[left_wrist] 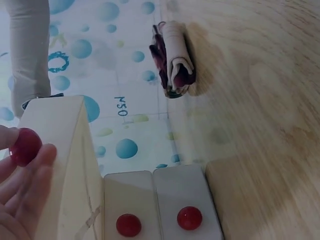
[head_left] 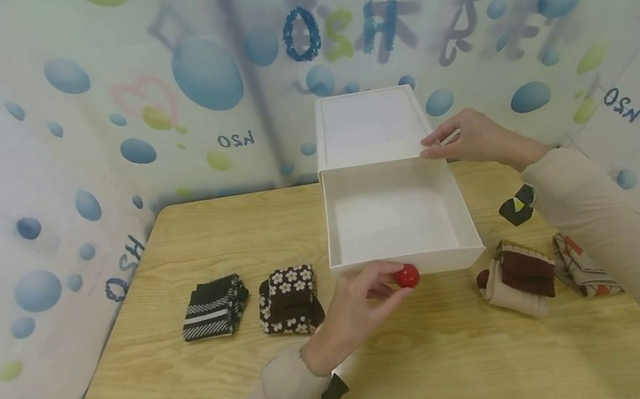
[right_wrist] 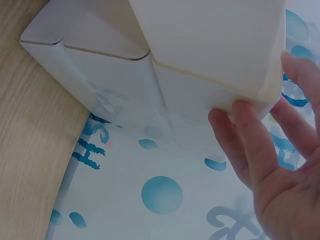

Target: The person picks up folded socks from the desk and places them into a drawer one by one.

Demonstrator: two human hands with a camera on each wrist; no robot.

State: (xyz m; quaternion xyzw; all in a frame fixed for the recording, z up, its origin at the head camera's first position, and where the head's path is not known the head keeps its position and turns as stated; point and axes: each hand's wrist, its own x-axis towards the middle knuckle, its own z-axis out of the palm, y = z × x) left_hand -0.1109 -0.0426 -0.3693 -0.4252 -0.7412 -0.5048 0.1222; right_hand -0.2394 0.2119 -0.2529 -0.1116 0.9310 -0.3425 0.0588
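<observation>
While I'm watching from the remote end, the top drawer (head_left: 392,217) of a white cabinet (head_left: 371,126) stands pulled out toward the person, white floor facing up. Left hand (head_left: 353,313): pinched on the drawer's round red knob (head_left: 407,275), thumb and fingers on opposite sides of it, at the middle of the drawer front. Left wrist feed gives me two lower drawer fronts, pushed in, each with its own knob: one (left_wrist: 128,225), the other (left_wrist: 190,218).

Right hand (head_left: 472,137): fingers apart and fairly straight, tips touching the cabinet near its top right front corner. I read that as contact, not a clamp. Right wrist feed agrees: fingertips on the white side panel.

Cabinet sits at the far side of a wood-grain table (head_left: 402,364), with a bubble-print sheet (head_left: 219,172) behind. Folded fabric, left of the cabinet: a black-and-white striped bundle (head_left: 213,308), then a brown floral bundle (head_left: 292,297) near the left hand. On the right I've got a maroon-and-cream bundle (head_left: 521,277) and, just beside it, a grey-and-red patterned bundle (head_left: 586,265), partly behind the right sleeve (head_left: 623,240).
</observation>
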